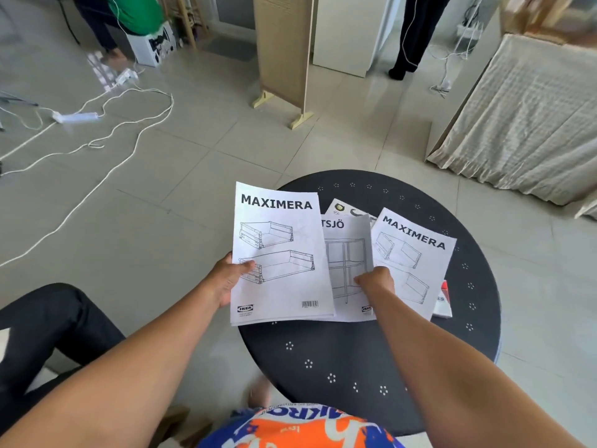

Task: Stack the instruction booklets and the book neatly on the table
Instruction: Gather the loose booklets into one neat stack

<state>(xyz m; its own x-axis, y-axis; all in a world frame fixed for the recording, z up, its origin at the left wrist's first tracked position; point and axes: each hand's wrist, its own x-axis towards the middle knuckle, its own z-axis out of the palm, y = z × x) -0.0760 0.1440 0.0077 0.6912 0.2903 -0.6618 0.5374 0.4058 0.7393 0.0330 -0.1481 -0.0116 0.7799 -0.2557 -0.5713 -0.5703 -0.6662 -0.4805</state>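
Observation:
My left hand point(231, 275) grips the left edge of a white MAXIMERA booklet point(280, 253), held over the left rim of the round black table point(371, 350). My right hand point(376, 280) pinches the edge of a second MAXIMERA booklet point(416, 253), which lies tilted on the table. Between them lies a booklet ending in "TSJÖ" point(347, 253), partly covered by both. A further sheet with printed icons point(342, 209) peeks out behind it. A red and white book point(444, 302) shows only its corner under the right booklet.
The table has a pattern of small white dots and stands on a tiled floor. White cables and a power strip point(76, 117) lie on the floor at left. A cloth-covered piece of furniture point(523, 124) stands at right. Two people stand at the back.

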